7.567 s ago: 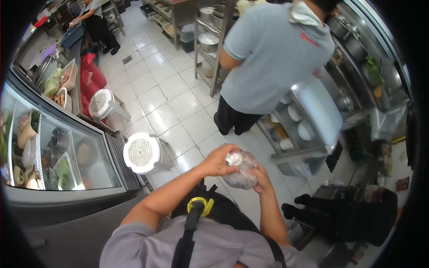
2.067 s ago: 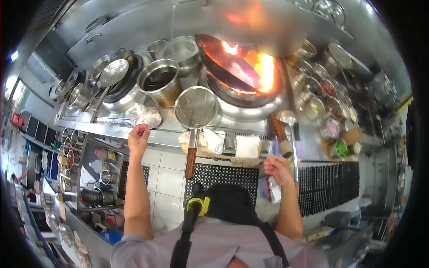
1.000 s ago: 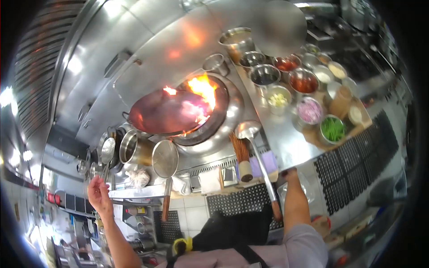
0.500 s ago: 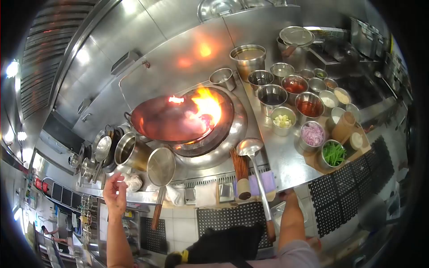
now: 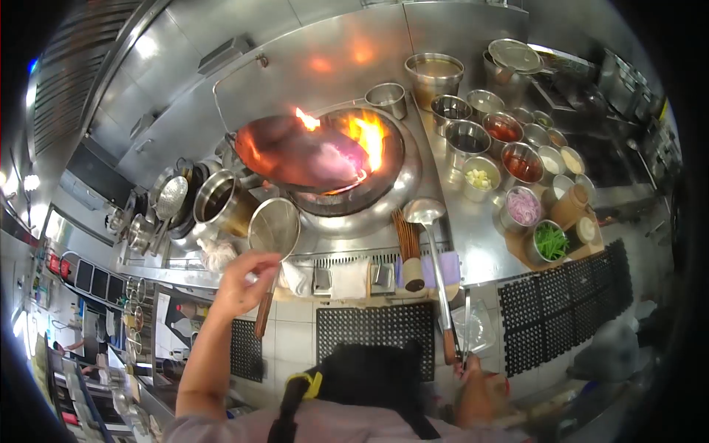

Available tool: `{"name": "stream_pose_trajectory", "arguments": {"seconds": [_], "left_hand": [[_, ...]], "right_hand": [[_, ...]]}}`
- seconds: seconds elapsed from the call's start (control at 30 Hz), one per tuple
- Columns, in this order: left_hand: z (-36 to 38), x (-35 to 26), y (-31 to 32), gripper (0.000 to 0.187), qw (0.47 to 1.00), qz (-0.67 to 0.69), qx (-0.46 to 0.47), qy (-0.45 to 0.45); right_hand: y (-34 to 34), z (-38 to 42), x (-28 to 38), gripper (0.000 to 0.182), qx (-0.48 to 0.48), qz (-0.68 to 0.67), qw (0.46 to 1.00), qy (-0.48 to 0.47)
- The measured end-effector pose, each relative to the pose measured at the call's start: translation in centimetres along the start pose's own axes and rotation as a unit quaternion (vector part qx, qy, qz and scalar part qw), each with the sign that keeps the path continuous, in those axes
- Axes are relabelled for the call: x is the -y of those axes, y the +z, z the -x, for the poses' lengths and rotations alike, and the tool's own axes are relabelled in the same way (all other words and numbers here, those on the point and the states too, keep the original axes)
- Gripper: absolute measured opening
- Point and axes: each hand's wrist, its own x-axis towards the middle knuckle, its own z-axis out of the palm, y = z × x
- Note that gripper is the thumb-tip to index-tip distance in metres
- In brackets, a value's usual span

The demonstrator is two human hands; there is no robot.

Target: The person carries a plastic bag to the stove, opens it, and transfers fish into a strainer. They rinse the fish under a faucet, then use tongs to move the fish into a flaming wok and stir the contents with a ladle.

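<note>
My left hand (image 5: 247, 284) is open, its fingers bent and the thumb apart, overlapping the upper handle of a mesh strainer (image 5: 274, 227) that rests across the counter's front edge. Low on the right, my right hand (image 5: 470, 368) is closed at the lower end of a thin metal rod (image 5: 467, 321); what the rod belongs to I cannot tell. Just left of that hand ends the wooden handle of a ladle (image 5: 437, 262), whose bowl rests on the counter. A wok (image 5: 292, 159) sits tilted over the burner (image 5: 395, 181), with flames along its right side.
Beside the ladle lies a bamboo brush (image 5: 410, 251). Metal pots hold sauces, chopped garlic (image 5: 478, 179), sliced onion (image 5: 523, 208) and green vegetables (image 5: 550, 241) on the right. Left of the wok stand a deep pot (image 5: 221, 201) and a perforated skimmer (image 5: 172, 198). Folded cloths (image 5: 349, 278) line the front edge.
My left hand has moved right, to the strainer handle. My right hand has come down from the counter edge, and the thin rod now shows above it. The view has shifted.
</note>
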Motion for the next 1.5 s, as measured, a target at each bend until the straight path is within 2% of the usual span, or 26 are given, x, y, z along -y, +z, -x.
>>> {"name": "stream_pose_trajectory", "arguments": {"seconds": [0.07, 0.1, 0.17, 0.2, 0.3, 0.4, 0.43, 0.5, 0.53, 0.57, 0.6, 0.63, 0.67, 0.7, 0.73, 0.77, 0.8, 0.83, 0.87, 0.9, 0.97, 1.0, 1.17, 1.27, 1.37, 1.5], "left_hand": [[-0.9, -0.4, 1.7, 0.021, 0.996, 0.048, 0.066, 0.044], [-1.1, -0.4, 2.7, 0.022, 0.989, 0.079, 0.099, 0.077], [-1.6, -0.8, 4.6, 0.023, 0.967, 0.092, 0.191, 0.144], [-1.6, -0.6, 5.9, 0.024, 0.947, 0.119, 0.211, 0.211], [-0.3, -1.4, 7.8, 0.021, 0.905, 0.164, 0.291, 0.262], [1.4, -1.6, 7.5, 0.022, 0.877, 0.2, 0.301, 0.316], [1.8, -1.3, 7.3, 0.023, 0.873, 0.206, 0.309, 0.316], [3.1, -0.7, 6.9, 0.025, 0.866, 0.212, 0.326, 0.314], [3.9, -0.3, 6.9, 0.03, 0.87, 0.23, 0.317, 0.298], [4.6, 0.1, 7.1, 0.035, 0.873, 0.247, 0.31, 0.284], [5.3, 0.3, 7.2, 0.04, 0.875, 0.264, 0.303, 0.271], [6.1, 0.3, 7.1, 0.045, 0.877, 0.336, 0.233, 0.252], [6.7, 0.2, 7.1, 0.051, 0.871, 0.404, 0.159, 0.23], [7.0, 0.8, 6.4, 0.056, 0.868, 0.456, 0.123, 0.151], [7.4, 1.4, 5.8, 0.061, 0.853, 0.51, 0.079, 0.075], [7.0, 2.8, 4.4, 0.066, 0.835, 0.543, 0.071, -0.056], [6.3, 4.8, 3.6, 0.057, 0.843, 0.533, -0.016, -0.063], [5.8, 4.9, 0.0, 0.05, 0.873, 0.465, -0.048, -0.141], [4.8, 5.9, -1.9, 0.046, 0.849, 0.494, -0.098, -0.163], [4.0, 8.1, -3.8, 0.046, 0.827, 0.531, -0.121, -0.141], [2.3, 11.6, -8.6, 0.043, 0.845, 0.465, -0.126, -0.231], [1.6, 14.3, -10.3, 0.038, 0.835, 0.482, -0.124, -0.235], [-0.8, 19.5, -15.3, 0.047, 0.88, 0.398, -0.056, -0.253], [-2.3, 19.7, -16.2, 0.052, 0.891, 0.361, -0.022, -0.274], [-3.7, 18.6, -16.6, 0.057, 0.911, 0.317, -0.008, -0.263], [-8.6, 19.7, -15.5, 0.044, 0.912, 0.329, -0.013, -0.246]], "right_hand": [[-1.0, 5.1, -3.1, 0.059, -0.018, -0.016, 1.0, 0.008], [-1.5, 7.0, -4.3, 0.076, -0.007, 0.003, 1.0, -0.003], [-0.5, 13.8, -5.9, 0.077, 0.018, -0.067, 0.998, 0.002], [0.4, 16.5, -7.1, 0.079, 0.031, -0.103, 0.994, 0.003], [3.0, 20.5, -10.3, 0.076, -0.142, -0.16, 0.951, -0.225], [5.0, 24.2, -13.3, 0.066, -0.079, -0.243, 0.89, -0.377], [7.7, 27.0, -14.0, 0.057, 0.02, -0.236, 0.866, -0.439], [12.5, 29.9, -14.1, 0.055, 0.062, -0.15, 0.844, -0.512], [16.1, 31.7, -14.4, 0.053, 0.08, -0.11, 0.829, -0.542], [20.3, 33.0, -14.5, 0.056, 0.157, -0.025, 0.798, -0.582], [23.2, 32.5, -14.0, 0.056, 0.123, 0.067, 0.791, -0.596], [27.2, 32.7, -13.5, 0.056, 0.088, 0.158, 0.776, -0.604], [31.9, 32.7, -13.7, 0.053, 0.128, 0.202, 0.757, -0.608], [36.6, 31.9, -14.1, 0.043, 0.134, 0.195, 0.778, -0.582], [40.5, 30.6, -14.6, 0.04, 0.189, 0.192, 0.79, -0.55], [44.1, 31.3, -15.0, 0.041, 0.215, 0.249, 0.773, -0.542], [46.8, 32.0, -15.5, 0.043, 0.24, 0.307, 0.752, -0.531], [48.8, 31.5, -16.1, 0.047, 0.259, 0.334, 0.719, -0.551], [50.6, 30.9, -16.5, 0.051, 0.278, 0.362, 0.683, -0.57], [51.5, 30.5, -16.8, 0.055, 0.296, 0.388, 0.645, -0.588], [51.5, 31.5, -16.4, 0.057, 0.301, 0.419, 0.66, -0.546], [51.1, 31.9, -16.1, 0.058, 0.304, 0.435, 0.667, -0.523], [46.4, 29.9, -15.2, 0.05, 0.25, 0.39, 0.734, -0.497], [42.9, 29.2, -15.0, 0.048, 0.227, 0.35, 0.746, -0.519], [40.0, 30.1, -14.6, 0.045, 0.164, 0.316, 0.782, -0.512], [37.0, 30.4, -12.2, 0.038, 0.086, 0.292, 0.783, -0.542]]}}
